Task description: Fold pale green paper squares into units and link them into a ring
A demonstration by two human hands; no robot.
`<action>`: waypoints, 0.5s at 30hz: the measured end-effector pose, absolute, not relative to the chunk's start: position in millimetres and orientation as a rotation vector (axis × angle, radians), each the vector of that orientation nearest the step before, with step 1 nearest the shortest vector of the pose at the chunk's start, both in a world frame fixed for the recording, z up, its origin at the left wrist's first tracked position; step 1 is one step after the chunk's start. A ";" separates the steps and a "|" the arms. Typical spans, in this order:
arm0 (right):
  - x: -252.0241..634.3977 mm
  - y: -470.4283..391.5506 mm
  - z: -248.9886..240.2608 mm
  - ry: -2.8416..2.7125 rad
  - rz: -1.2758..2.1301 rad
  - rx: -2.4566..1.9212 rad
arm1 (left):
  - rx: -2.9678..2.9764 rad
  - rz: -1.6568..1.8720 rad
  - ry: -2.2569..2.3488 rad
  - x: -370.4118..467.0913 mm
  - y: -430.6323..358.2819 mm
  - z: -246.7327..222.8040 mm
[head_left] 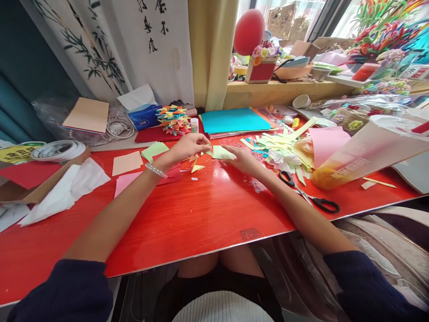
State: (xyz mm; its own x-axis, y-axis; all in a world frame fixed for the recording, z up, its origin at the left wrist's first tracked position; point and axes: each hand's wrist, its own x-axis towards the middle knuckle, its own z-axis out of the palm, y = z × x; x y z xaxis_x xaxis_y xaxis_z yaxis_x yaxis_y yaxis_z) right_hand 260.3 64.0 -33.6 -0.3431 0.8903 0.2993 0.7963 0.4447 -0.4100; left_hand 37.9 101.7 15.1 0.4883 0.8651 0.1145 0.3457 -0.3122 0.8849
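Observation:
My left hand (pixel 192 145), with a beaded bracelet at its wrist, pinches a small bit of green paper (pixel 209 151) between thumb and fingertips. Just right of it, a pale green paper square (pixel 221 152) is gripped at its right side by my right hand (pixel 246 160). Whether the two green pieces join cannot be made out. Below my left fingers lie small yellow and orange paper pieces (pixel 197 168). A glue stick (pixel 194 125) stands behind, beside a cluster of colourful folded paper (pixel 173 120). Left of my hand are a peach square (pixel 127 163) and a green sheet (pixel 154 151).
Black-handled scissors (pixel 310 197) lie by my right forearm, near a tilted drink cup (pixel 362 154) and a heap of pale green strips (pixel 291 145). Blue sheets (pixel 236 120) are stacked at the back. A cardboard box (pixel 43 188) with tape rolls stands at left.

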 end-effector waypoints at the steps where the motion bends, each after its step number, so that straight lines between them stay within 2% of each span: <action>1: 261.1 65.7 -35.7 -2.286 0.211 -1.462 | 1.868 0.724 1.025 38.5 102.5 12.4; 9: 263.8 68.7 -33.8 -2.378 0.052 -1.509 | 2.112 0.702 1.146 39.2 103.0 3.8; 15: 266.8 69.3 -35.9 -2.455 -0.052 -1.457 | 2.392 0.459 1.204 42.0 97.6 1.0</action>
